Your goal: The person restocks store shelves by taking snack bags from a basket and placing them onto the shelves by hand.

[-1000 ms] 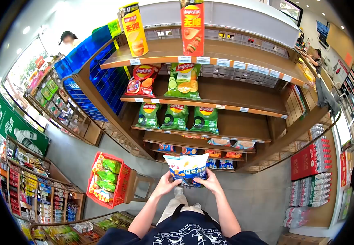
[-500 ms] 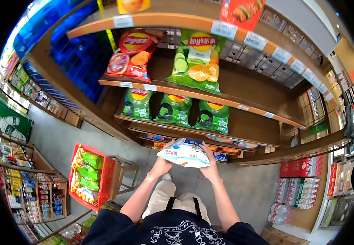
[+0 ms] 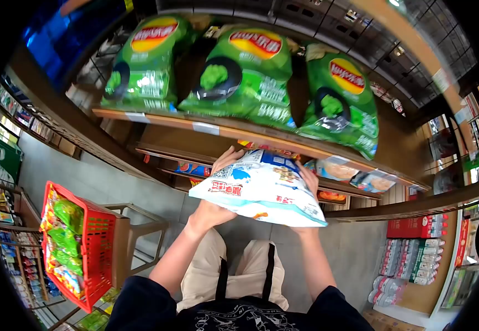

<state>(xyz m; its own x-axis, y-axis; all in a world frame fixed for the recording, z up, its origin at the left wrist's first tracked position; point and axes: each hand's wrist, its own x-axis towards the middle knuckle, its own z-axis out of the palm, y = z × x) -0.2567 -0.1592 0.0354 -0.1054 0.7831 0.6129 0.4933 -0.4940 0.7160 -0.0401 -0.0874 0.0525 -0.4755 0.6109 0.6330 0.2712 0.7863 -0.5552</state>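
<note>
A white and blue snack bag [image 3: 261, 190] is held level in front of me, between both hands. My left hand [image 3: 220, 190] is closed on its left side, fingers over the top edge and palm beneath. On the right edge, my right hand [image 3: 309, 185] grips it, partly hidden by the bag. Just beyond the bag is a low shelf [image 3: 184, 140] with a few packets at its back. Above it, three green chip bags stand on another shelf: a left bag [image 3: 143, 66], a middle bag [image 3: 245, 77] and a right bag [image 3: 341, 102].
To my left a red basket [image 3: 97, 243] full of snack bags rests on a stool [image 3: 145, 231]. Shrink-wrapped water bottles [image 3: 397, 259] are stacked at the right. Wooden shelf posts [image 3: 68, 121] flank the rack. Blue and orange packets [image 3: 192, 168] lie on the lowest shelves.
My view has come lower and closer to the rack; the green chip bags now look larger. Both hands have carried the white bag forward, toward the lower shelves.
</note>
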